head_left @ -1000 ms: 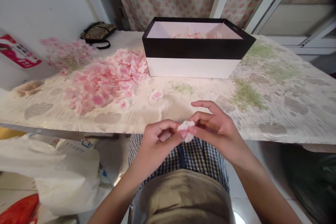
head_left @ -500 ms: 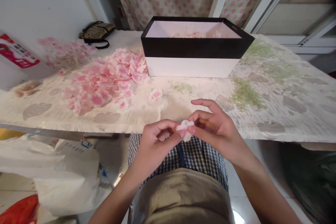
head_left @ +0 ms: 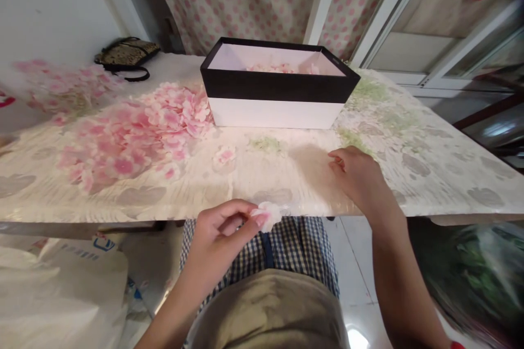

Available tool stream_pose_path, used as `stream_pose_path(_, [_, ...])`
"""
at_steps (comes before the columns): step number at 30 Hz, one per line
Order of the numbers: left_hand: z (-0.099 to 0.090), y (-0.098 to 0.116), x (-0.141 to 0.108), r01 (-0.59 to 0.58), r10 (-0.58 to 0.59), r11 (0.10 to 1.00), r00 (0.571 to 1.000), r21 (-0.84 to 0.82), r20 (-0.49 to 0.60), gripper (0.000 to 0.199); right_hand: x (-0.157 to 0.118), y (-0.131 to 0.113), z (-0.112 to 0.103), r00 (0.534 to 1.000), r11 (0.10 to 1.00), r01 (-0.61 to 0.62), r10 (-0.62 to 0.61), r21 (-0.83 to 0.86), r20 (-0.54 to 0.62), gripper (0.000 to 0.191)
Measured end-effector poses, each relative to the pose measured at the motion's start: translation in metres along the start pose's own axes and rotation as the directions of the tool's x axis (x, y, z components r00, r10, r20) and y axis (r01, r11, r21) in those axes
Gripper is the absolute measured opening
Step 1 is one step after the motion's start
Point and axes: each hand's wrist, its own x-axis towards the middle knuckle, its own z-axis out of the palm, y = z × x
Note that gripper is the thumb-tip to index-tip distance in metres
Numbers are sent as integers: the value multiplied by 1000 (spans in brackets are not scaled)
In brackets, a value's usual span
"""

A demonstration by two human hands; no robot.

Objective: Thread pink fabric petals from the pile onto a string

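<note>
At the table edge (head_left: pixel 123 210), one pale flower (head_left: pixel 267 216) in the left hand (head_left: pixel 219 234)

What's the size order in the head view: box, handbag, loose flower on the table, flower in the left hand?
Largest to smallest:
1. Black-and-white box
2. Patterned handbag
3. Tie, unranked: loose pink flower and the flower in the left hand. They look alike, and the held one is nearer the camera.

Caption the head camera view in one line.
Left hand holds a pale pink flower; right hand rests on the tablecloth.
</note>
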Motion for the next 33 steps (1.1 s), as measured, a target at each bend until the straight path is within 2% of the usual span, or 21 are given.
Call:
stream_pose_path(6, [-4, -3, -1, 6, -6, 1000, 1000, 8, -25, 9, 6, 6, -1, 1000, 1000, 4, -4, 1, 13, 20])
stream_pose_path(11, [-1, -3, -1, -3, 3, 1000, 1000, -12, -20, 10, 6, 6, 2, 999, 998, -16, 19, 65, -45, 15])
stream_pose_path(16, [-1, -3, -2, -25, 25, 999, 1000, -23, -13, 12, 7, 12, 3, 985, 973, -81, 112, 217, -134, 14])
stream_pose_path(20, [1, -4, -2, -12, 12, 999, 1000, -32, 16, 13, 5, 16, 0, 985, 916, -61, 120, 395, -126, 14])
stream_pose_path(22, [4, -4, -1, -7, 8, 999, 1000, -43, 13, 12, 2, 13, -2, 985, 830, -39, 125, 557, -117, 12])
stream_pose_path(26, [14, 0, 1, -25, 26, 998, 1000, -62, 6, 11, -5, -2, -11, 986, 553, 48, 107, 832, -127, 9])
stream_pose_path(30, [21, 4, 6, -53, 53, 998, 999, -46, 0, 8, -11, -23, -19, 999, 383, 46, 2, 923, -51, 5])
stream_pose_path(33, [24, 6, 10, -62, 62, 998, 998, -13, -2, 5, -16, -36, -21, 998, 339, 32, -54, 940, -15, 4])
